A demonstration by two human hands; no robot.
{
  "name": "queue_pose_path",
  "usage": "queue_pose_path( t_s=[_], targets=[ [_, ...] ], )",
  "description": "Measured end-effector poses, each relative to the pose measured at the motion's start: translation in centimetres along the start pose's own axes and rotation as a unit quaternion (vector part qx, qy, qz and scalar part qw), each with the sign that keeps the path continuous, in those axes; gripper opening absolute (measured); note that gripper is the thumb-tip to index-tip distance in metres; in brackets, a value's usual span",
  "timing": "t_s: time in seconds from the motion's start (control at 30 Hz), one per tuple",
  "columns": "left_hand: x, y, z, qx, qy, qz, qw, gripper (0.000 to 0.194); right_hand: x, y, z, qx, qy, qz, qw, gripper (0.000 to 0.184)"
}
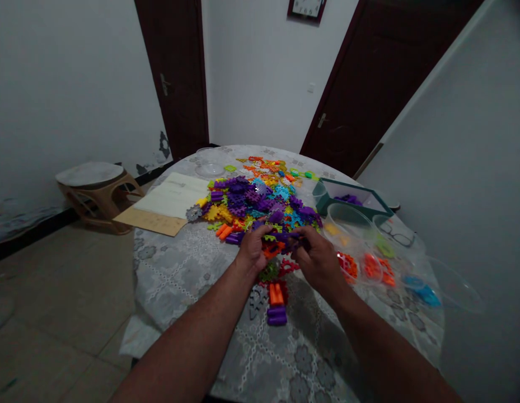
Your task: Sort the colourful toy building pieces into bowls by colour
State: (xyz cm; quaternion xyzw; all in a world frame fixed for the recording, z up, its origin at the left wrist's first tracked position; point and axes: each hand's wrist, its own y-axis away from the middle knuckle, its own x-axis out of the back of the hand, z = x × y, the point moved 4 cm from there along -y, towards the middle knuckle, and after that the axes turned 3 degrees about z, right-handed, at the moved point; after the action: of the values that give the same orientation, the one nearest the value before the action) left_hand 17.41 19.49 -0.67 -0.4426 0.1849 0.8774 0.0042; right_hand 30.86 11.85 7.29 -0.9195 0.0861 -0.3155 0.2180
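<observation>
Our left grip and right grip are clenching purple plastic blocks, with a big block pile still lying just past them.

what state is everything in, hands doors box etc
left hand, gripping a cluster of purple building pieces
right hand, gripping the same cluster
dark door on the left of view, shut
dark door on the right of view, shut
teal box, open, purple pieces inside
clear plastic tub, open, orange pieces inside

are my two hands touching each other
Apart. The head view shows a gap between the left hand and the right hand, with purple plastic pieces between them.
</observation>
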Motion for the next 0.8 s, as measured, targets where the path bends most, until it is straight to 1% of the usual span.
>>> queue_pose_path(
  t_s=[0.07, 0.1, 0.17, 0.27, 0.3, 0.37, 0.47, 0.53, 0.57, 0.6, 0.63, 0.67, 0.73, 0.8],
  targets=[
    [-0.1, 0.2, 0.1, 0.008, 0.000, 0.003, 1.000, 0.029, 0.2, -0.1, 1.0, -0.093, -0.066, -0.002, 0.993, 0.020],
    [-0.2, 0.3, 0.1, 0.011, 0.003, 0.005, 1.000, 0.028, 0.4, -0.2, 1.5, -0.124, -0.097, -0.007, 0.988, 0.025],
    [-0.3, 0.4, 0.2, 0.013, 0.006, 0.007, 1.000, 0.029, 1.0, -0.5, 2.1, -0.151, -0.129, -0.011, 0.980, 0.029],
    [-0.2, 0.2, 0.1, 0.015, 0.000, 0.008, 1.000, 0.029, 2.7, -1.2, 2.7, -0.154, -0.121, -0.020, 0.980, 0.029],
    [-0.2, 0.2, 0.0, 0.014, -0.004, 0.008, 1.000, 0.029, 3.4, -1.5, 2.9, -0.156, -0.109, -0.039, 0.981, 0.029],
    [-0.1, 0.1, 0.0, 0.012, -0.010, 0.006, 1.000, 0.030, 4.7, -2.0, 3.4, -0.165, -0.079, -0.099, 0.978, 0.027],
    [0.0, 0.0, 0.0, 0.010, -0.019, 0.000, 1.000, 0.032, 6.7, -3.1, 4.3, -0.190, -0.032, -0.193, 0.962, 0.022],
    [0.0, 0.0, 0.1, 0.016, -0.029, 0.004, 0.999, 0.030, 8.2, -4.4, 5.3, -0.206, -0.002, -0.236, 0.949, 0.015],
    [0.1, 0.0, 0.1, 0.018, -0.032, 0.007, 0.999, 0.029, 9.0, -5.3, 6.0, -0.215, 0.010, -0.246, 0.945, 0.011],
    [0.1, 0.0, 0.2, 0.020, -0.033, 0.009, 0.999, 0.029, 9.8, -6.4, 6.7, -0.227, 0.020, -0.243, 0.943, 0.009],
    [0.1, 0.0, 0.2, 0.021, -0.033, 0.010, 0.999, 0.029, 10.6, -7.6, 7.6, -0.245, 0.025, -0.227, 0.942, 0.010],
    [0.1, 0.0, 0.2, 0.022, -0.031, 0.010, 0.999, 0.030, 11.5, -8.8, 8.6, -0.269, 0.020, -0.193, 0.943, 0.013],
    [0.2, -0.1, 0.1, 0.028, -0.028, 0.008, 0.999, 0.031, 13.3, -11.4, 10.8, -0.315, -0.005, -0.092, 0.945, 0.015],
    [0.2, -0.1, 0.0, 0.040, -0.033, 0.007, 0.999, 0.029, 14.7, -13.6, 12.8, -0.340, -0.036, 0.008, 0.940, 0.013]
  ],
)
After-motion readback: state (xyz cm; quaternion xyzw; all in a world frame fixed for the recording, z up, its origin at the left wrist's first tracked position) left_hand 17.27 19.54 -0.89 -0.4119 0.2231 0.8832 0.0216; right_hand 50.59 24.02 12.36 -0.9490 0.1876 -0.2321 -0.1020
